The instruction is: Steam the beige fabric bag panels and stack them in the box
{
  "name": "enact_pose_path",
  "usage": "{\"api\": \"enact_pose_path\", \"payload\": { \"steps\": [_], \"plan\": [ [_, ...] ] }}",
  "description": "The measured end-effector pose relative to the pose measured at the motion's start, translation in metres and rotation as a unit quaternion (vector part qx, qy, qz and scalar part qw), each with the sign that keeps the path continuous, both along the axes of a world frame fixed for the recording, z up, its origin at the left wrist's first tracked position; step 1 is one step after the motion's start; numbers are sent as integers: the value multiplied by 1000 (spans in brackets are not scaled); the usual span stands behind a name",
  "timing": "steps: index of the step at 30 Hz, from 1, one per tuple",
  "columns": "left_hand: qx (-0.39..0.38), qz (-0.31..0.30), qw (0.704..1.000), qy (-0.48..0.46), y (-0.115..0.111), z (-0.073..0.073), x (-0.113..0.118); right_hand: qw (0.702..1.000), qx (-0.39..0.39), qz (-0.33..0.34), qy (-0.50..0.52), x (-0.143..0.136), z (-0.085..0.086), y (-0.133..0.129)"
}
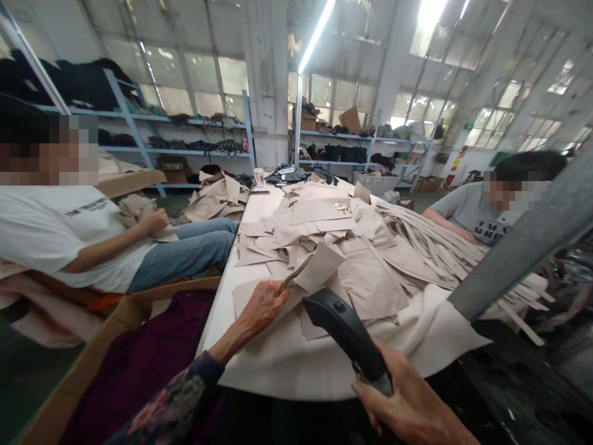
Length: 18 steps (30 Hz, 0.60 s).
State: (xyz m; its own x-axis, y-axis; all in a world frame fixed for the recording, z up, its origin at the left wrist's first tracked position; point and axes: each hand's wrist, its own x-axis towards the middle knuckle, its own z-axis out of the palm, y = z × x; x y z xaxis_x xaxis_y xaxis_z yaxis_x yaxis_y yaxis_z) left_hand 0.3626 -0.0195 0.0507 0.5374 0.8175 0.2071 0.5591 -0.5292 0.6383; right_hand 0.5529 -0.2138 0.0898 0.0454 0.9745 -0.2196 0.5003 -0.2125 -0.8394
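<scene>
My left hand (265,305) pinches the edge of a beige piece (323,267) that rises at a slant above the pile on the table. In my right hand (402,390) is a black handheld tool (349,334), its fingers wrapped round the lower end. The tool's wide head points up and left, close to the lower right edge of the held piece. Beige pieces (370,275) lie heaped behind both hands, and a larger beige sheet (319,371) hangs over the table's near edge.
A grey metal post (519,247) slants across the right side. Left of the table stands a cardboard box (60,395) with dark purple cloth (152,358). One person (41,228) sits at the left holding beige material; another (467,207) is at the right, beside long beige strips (430,244).
</scene>
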Motion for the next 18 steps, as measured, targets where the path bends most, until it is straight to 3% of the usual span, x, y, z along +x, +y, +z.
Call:
{"api": "enact_pose_path", "payload": {
  "steps": [5, 9, 14, 18],
  "plan": [
    [0, -10, 1000, 3, -21, -1, 7, 999, 15, 12, 25, -18, 9, 15],
    [2, 20, 1000, -12, -33, -1, 9, 998, 57, 4, 41, -23, 20, 25],
    [-35, 76, 993, -79, -23, 7, -6, 995, 102, -18, 1, -15, 41, 19],
    [-52, 97, 987, -116, -17, 13, -15, 995, 94, -14, -22, -13, 39, 10]
  ]
}}
